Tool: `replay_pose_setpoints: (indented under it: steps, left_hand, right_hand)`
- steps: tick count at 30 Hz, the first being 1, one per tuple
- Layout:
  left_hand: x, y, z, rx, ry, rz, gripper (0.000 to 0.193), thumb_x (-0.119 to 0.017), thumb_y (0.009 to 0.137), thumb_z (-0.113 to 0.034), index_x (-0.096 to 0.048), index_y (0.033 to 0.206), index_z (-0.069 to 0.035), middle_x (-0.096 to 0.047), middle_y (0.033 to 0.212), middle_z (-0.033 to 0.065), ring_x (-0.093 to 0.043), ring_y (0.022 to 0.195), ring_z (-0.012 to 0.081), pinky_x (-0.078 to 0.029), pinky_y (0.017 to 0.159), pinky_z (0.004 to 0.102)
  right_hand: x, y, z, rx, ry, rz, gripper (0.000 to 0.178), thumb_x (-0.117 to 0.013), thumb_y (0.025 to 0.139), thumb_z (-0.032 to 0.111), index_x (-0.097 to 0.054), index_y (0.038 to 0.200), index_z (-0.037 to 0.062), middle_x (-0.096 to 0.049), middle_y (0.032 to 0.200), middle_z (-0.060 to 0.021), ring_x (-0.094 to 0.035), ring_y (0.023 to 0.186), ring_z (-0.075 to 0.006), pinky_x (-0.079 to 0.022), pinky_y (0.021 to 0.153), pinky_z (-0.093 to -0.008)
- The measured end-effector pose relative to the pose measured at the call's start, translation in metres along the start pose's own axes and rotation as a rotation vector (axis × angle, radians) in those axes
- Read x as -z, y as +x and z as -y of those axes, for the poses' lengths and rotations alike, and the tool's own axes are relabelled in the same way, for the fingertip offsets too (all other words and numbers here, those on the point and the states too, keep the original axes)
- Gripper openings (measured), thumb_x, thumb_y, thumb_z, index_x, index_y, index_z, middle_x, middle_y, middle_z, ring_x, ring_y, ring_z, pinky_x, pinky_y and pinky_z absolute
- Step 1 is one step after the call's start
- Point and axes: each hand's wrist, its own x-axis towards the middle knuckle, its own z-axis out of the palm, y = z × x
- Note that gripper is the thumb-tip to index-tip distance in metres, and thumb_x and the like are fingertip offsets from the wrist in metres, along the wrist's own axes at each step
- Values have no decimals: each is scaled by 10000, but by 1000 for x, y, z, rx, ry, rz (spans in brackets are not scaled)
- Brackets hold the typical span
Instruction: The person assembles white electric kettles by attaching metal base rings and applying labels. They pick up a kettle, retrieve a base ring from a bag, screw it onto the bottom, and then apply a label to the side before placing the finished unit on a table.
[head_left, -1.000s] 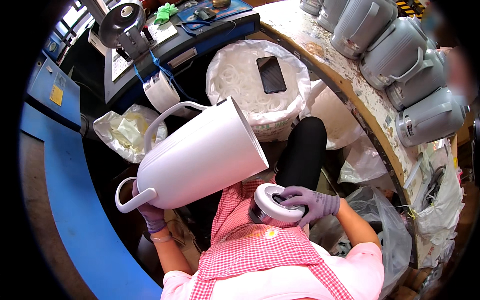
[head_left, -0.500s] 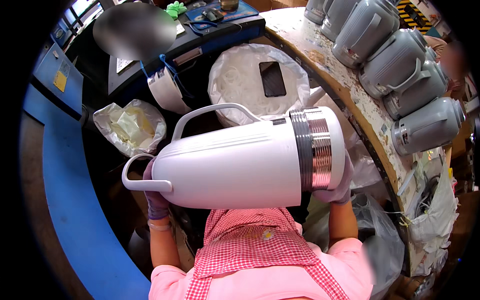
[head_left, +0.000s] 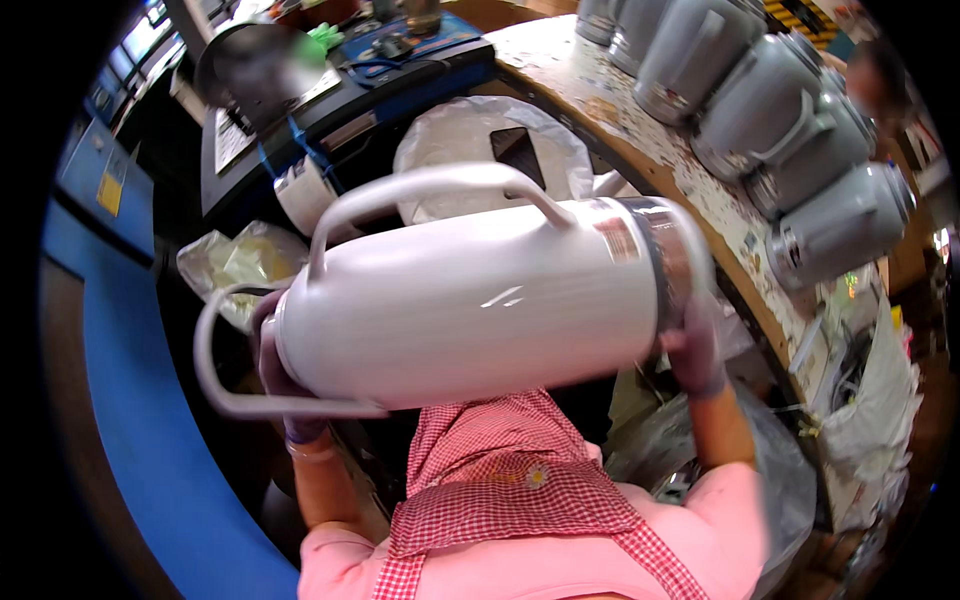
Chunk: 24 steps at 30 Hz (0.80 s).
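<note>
A large white vacuum flask (head_left: 470, 300) lies sideways across the front of my body, slightly smeared by motion. Its long side handle (head_left: 430, 180) arches along the far side, and a looped carrying handle (head_left: 207, 350) sticks out at the left end. My left hand (head_left: 272, 360), in a purple glove, grips that left end, its fingers partly behind the loop. At the other end, by the grey ring and shiny metal band (head_left: 682, 245), my gloved right hand (head_left: 697, 350) holds on. A small label (head_left: 617, 240) shows on the body near this end.
Several grey flasks (head_left: 700, 60) stand on the worn curved table (head_left: 570, 70) at right. Beyond my flask sits a white-lined tub (head_left: 440, 135) with a phone (head_left: 515, 155) on top. A lined bin (head_left: 240, 265), a tape roll (head_left: 303, 195) and a blue panel (head_left: 130, 370) are left.
The flask has rolled about its length and come closer to the view, its right end tilting up. Its label has turned further into sight. Both hands keep hold, and the view has shifted somewhat.
</note>
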Motion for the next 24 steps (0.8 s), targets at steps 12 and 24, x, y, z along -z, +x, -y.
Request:
replay_pose_setpoints:
  steps: [12, 24]
  left_hand:
    - [14, -24, 78, 761, -869, -76, 505, -512, 1005, -381, -554, 1316, 14, -560, 1360, 137, -550, 1216, 292, -447, 1042, 426]
    - [7, -11, 2, -351, 149, -183, 803, -564, 913, -616, -296, 1445, -79, -421, 1414, 272, -526, 1220, 402, -515, 964, 535]
  right_hand:
    - [-6, -2, 10, 470, -150, -118, 923, -870, 678, 429, -485, 1396, -4, -428, 1469, -277, -474, 1311, -476, -407, 1057, -524]
    - [5, 45, -6, -190, 774, 255, 884, -381, 968, 702, -321, 1519, 13, -571, 1353, -139, -541, 1238, -220, -384, 1090, -394]
